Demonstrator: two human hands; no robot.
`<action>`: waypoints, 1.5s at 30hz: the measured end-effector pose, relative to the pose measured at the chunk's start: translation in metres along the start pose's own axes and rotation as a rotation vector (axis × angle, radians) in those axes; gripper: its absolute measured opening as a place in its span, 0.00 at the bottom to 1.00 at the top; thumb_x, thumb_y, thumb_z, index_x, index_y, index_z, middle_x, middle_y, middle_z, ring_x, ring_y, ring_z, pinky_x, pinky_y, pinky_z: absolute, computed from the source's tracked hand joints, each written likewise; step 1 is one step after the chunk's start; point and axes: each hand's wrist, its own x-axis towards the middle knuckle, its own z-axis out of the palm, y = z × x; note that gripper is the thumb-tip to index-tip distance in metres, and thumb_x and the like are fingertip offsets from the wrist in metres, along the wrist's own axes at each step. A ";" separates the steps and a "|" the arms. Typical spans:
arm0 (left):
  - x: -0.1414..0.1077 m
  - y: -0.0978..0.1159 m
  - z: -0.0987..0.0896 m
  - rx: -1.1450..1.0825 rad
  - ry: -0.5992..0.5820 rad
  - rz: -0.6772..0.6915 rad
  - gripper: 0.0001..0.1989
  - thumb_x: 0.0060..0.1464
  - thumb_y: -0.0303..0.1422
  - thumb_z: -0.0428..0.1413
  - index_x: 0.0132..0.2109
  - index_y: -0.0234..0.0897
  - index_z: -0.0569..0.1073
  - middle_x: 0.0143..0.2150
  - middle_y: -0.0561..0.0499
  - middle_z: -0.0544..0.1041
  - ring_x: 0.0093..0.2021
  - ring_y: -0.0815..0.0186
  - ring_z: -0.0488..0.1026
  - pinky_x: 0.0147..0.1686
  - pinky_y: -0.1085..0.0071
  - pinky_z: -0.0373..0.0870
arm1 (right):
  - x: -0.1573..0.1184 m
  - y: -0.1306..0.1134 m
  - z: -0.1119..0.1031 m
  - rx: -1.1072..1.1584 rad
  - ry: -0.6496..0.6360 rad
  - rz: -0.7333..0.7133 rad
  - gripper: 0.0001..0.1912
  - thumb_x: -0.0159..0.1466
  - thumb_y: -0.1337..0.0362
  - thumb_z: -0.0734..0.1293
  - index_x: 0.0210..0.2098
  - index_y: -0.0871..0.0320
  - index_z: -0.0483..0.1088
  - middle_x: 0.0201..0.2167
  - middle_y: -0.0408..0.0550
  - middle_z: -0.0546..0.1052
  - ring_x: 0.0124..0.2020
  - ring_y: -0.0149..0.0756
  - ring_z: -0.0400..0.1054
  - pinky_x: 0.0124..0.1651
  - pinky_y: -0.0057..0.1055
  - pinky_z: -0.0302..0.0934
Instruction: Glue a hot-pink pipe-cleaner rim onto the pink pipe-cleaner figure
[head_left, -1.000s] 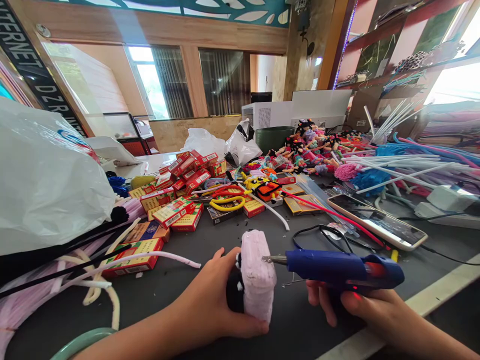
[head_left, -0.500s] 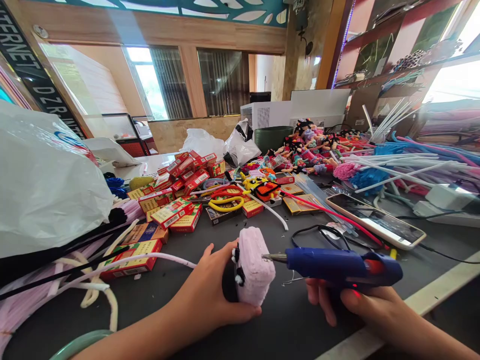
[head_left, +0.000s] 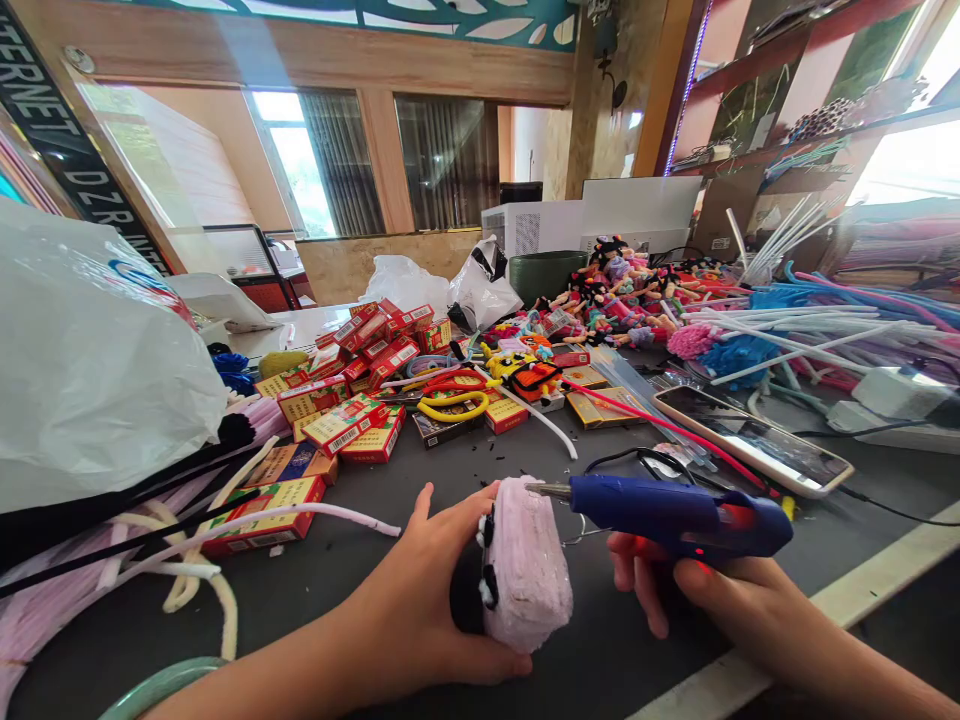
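Note:
A pale pink fuzzy block (head_left: 527,570) with small black and white pieces on its left side is gripped by my left hand (head_left: 427,590), thumb below and fingers behind it. My right hand (head_left: 712,590) holds a dark blue glue gun (head_left: 667,512), whose red light is lit. The metal nozzle meets or nearly meets the block's top edge. Just left of my left hand ends a pale pink fuzzy stem (head_left: 330,511).
Red and yellow small boxes (head_left: 360,425), yellow-handled scissors (head_left: 454,407) and a phone (head_left: 754,440) lie beyond my hands. A white plastic bag (head_left: 97,370) stands left. Small dolls (head_left: 622,300) and fuzzy stems (head_left: 817,330) are heaped at the back right.
The block has shifted slightly right and down and tilted in my left hand. The glue gun has moved slightly left and up, its nozzle now at the block's top edge instead of its right side.

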 end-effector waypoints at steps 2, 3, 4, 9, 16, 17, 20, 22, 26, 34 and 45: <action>-0.001 0.001 -0.001 -0.010 -0.013 0.015 0.54 0.34 0.37 0.72 0.67 0.46 0.56 0.65 0.45 0.67 0.68 0.40 0.54 0.62 0.33 0.22 | 0.000 -0.002 0.002 -0.018 0.007 0.021 0.20 0.58 0.44 0.71 0.40 0.53 0.79 0.30 0.45 0.78 0.23 0.30 0.70 0.32 0.30 0.63; -0.002 0.000 -0.001 -0.016 -0.018 0.024 0.54 0.34 0.37 0.72 0.67 0.46 0.55 0.64 0.45 0.68 0.67 0.40 0.56 0.62 0.34 0.23 | 0.000 -0.004 0.002 -0.035 0.009 0.043 0.21 0.57 0.44 0.71 0.40 0.53 0.79 0.30 0.46 0.78 0.24 0.31 0.70 0.33 0.31 0.63; -0.002 0.000 -0.001 -0.022 -0.024 0.033 0.55 0.34 0.37 0.72 0.68 0.47 0.55 0.64 0.45 0.68 0.66 0.40 0.57 0.63 0.35 0.24 | 0.000 -0.005 0.002 -0.052 0.012 0.063 0.22 0.56 0.44 0.72 0.39 0.54 0.79 0.30 0.46 0.78 0.24 0.31 0.70 0.33 0.32 0.64; -0.002 -0.003 -0.001 -0.050 -0.023 0.044 0.53 0.34 0.39 0.72 0.67 0.46 0.57 0.64 0.45 0.68 0.67 0.36 0.55 0.64 0.34 0.33 | 0.001 -0.005 -0.003 -0.118 -0.025 0.078 0.23 0.58 0.43 0.70 0.41 0.55 0.78 0.33 0.49 0.78 0.25 0.35 0.70 0.35 0.37 0.66; -0.002 -0.006 -0.001 -0.040 -0.059 0.034 0.53 0.34 0.39 0.70 0.67 0.43 0.57 0.66 0.42 0.65 0.67 0.35 0.53 0.64 0.34 0.31 | 0.000 -0.006 -0.008 -0.175 -0.106 0.096 0.23 0.59 0.42 0.68 0.42 0.53 0.77 0.34 0.49 0.79 0.29 0.38 0.72 0.39 0.39 0.68; -0.002 -0.007 -0.001 -0.040 -0.053 0.033 0.53 0.34 0.39 0.70 0.67 0.42 0.58 0.66 0.42 0.65 0.67 0.36 0.54 0.64 0.34 0.31 | -0.001 -0.006 -0.008 -0.182 -0.107 0.100 0.24 0.59 0.41 0.68 0.42 0.53 0.77 0.35 0.49 0.79 0.29 0.38 0.72 0.39 0.39 0.68; -0.003 -0.009 0.002 -0.041 -0.028 0.020 0.51 0.33 0.41 0.71 0.65 0.42 0.60 0.63 0.43 0.69 0.64 0.38 0.61 0.65 0.37 0.41 | -0.002 -0.006 -0.010 -0.215 -0.123 0.117 0.26 0.59 0.39 0.66 0.41 0.54 0.77 0.37 0.51 0.79 0.31 0.40 0.72 0.41 0.41 0.68; -0.003 -0.011 0.005 -0.036 -0.007 0.001 0.50 0.31 0.43 0.71 0.63 0.42 0.63 0.60 0.44 0.72 0.60 0.41 0.67 0.63 0.43 0.55 | -0.002 -0.007 -0.010 -0.250 -0.121 0.119 0.26 0.59 0.39 0.66 0.40 0.54 0.77 0.35 0.51 0.78 0.32 0.42 0.72 0.40 0.41 0.68; -0.002 -0.013 0.007 -0.022 0.022 0.004 0.43 0.30 0.44 0.70 0.57 0.42 0.70 0.55 0.47 0.75 0.55 0.44 0.71 0.55 0.53 0.68 | -0.001 -0.014 -0.002 -0.261 -0.084 0.114 0.23 0.58 0.39 0.68 0.35 0.53 0.77 0.30 0.48 0.76 0.31 0.42 0.71 0.39 0.40 0.68; -0.006 -0.005 0.000 -0.020 0.030 -0.038 0.41 0.31 0.41 0.71 0.56 0.43 0.71 0.55 0.50 0.75 0.57 0.44 0.68 0.58 0.53 0.65 | -0.003 -0.020 0.012 -0.194 0.069 0.117 0.22 0.50 0.40 0.73 0.28 0.53 0.76 0.26 0.46 0.76 0.28 0.38 0.67 0.35 0.36 0.65; -0.002 -0.007 0.002 0.006 0.079 -0.047 0.34 0.30 0.45 0.68 0.48 0.41 0.73 0.49 0.49 0.77 0.49 0.46 0.72 0.51 0.56 0.69 | -0.004 -0.018 0.006 -0.426 0.064 -0.011 0.23 0.54 0.41 0.71 0.31 0.55 0.76 0.23 0.46 0.74 0.24 0.36 0.66 0.27 0.30 0.62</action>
